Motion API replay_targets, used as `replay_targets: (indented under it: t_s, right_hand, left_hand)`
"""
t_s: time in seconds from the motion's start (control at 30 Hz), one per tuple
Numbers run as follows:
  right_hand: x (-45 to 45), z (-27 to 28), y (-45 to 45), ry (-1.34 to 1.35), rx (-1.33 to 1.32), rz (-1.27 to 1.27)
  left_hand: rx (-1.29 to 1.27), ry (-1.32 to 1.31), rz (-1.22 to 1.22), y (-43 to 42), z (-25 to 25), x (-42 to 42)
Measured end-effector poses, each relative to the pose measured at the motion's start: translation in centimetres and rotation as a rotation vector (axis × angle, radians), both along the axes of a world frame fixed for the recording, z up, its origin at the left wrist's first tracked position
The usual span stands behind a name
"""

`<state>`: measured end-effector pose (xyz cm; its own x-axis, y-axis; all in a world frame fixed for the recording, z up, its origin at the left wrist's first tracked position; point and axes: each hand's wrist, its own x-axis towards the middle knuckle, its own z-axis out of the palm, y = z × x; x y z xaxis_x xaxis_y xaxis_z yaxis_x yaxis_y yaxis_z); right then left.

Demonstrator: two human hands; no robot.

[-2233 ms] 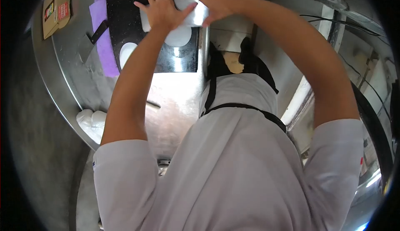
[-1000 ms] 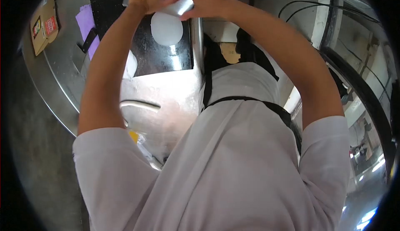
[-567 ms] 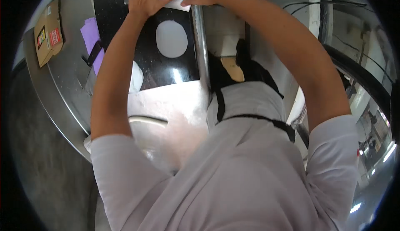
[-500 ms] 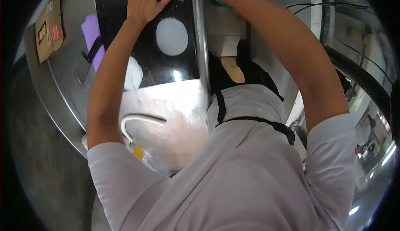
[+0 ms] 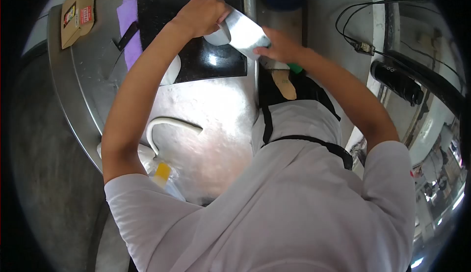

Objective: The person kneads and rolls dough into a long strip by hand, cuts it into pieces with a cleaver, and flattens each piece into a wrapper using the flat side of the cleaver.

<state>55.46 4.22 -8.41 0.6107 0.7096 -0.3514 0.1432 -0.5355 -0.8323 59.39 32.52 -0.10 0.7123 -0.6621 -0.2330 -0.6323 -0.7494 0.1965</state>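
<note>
A wide, flat, shiny metal blade [image 5: 244, 34] spans the space between my two hands, tilted above the right edge of a black board [image 5: 162, 7]. My left hand [image 5: 202, 14] is closed at its upper left end, fingers curled. At the lower right end, my right hand [image 5: 279, 45] grips it with the thumb on its face. A bit of green [image 5: 295, 68] shows under my right wrist; I cannot tell if it belongs to the blade. One white round piece [image 5: 217, 37] lies on the board, partly hidden by the blade. Another white round piece [image 5: 171, 71] shows beside my left forearm.
A purple cloth [image 5: 128, 51] with a black strip lies left of the board, near a cardboard box [image 5: 78, 14]. A white curved tube [image 5: 174, 121] and a yellow-marked plastic bag [image 5: 163, 171] rest on the metal table [image 5: 206, 105]. Cables and a black cylinder [image 5: 395, 81] are at right.
Both hands have come nearer to me, with the blade now in fuller view. My left hand has gone from spread on the board to closed at the blade's end. The view has shifted slightly.
</note>
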Motion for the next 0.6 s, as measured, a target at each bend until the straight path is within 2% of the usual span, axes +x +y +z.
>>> replay_targets:
  t_s: [0.1, 0.17, 0.27, 0.33, 0.37, 0.43, 0.5, 0.53, 0.57, 0.6]
  right_hand:
    - [-2.9, -0.7, -2.1, -0.008, -0.036, -0.008]
    - [-4.0, -0.6, -4.6, -0.041, -0.074, 0.002]
    - [-3.5, 1.0, -7.1, -0.079, -0.059, 0.042]
    - [-1.4, 2.2, -7.2, 0.002, -0.085, -0.153]
    - [0.8, 2.4, -6.2, -0.009, -0.078, -0.137]
    - [5.7, 2.3, -2.2, -0.148, -0.223, -0.249]
    - [6.4, 2.9, 3.2, 0.198, -0.242, -0.241]
    - [4.6, -1.0, 2.6, -0.114, 0.091, -0.001]
    - [3.1, -3.3, 2.2, -0.099, 0.018, 0.209]
    - [2.1, -1.0, 1.6, 0.02, 0.062, 0.34]
  left_hand:
    - [-0.122, -0.003, 0.018, 1.0, 0.7, -0.3]
    - [-0.104, 0.448, 0.276, 1.2, 2.2, -0.4]
    - [-0.144, 0.445, 0.314, 2.2, 1.8, -1.5]
    - [-0.203, 0.434, 0.337, 2.8, 1.4, -2.2]
    - [-0.202, 0.421, 0.354, 2.9, 1.2, -2.4]
    - [-0.242, 0.363, 0.377, 2.7, 0.9, -2.4]
    - [-0.268, 0.351, 0.433, 2.6, 1.4, -2.0]
    - [-0.231, 0.371, 0.427, 2.5, 1.7, -1.8]
    - [-0.198, 0.385, 0.431, 2.5, 2.0, -1.5]
    - [-0.198, 0.379, 0.473, 2.6, 2.2, -1.2]
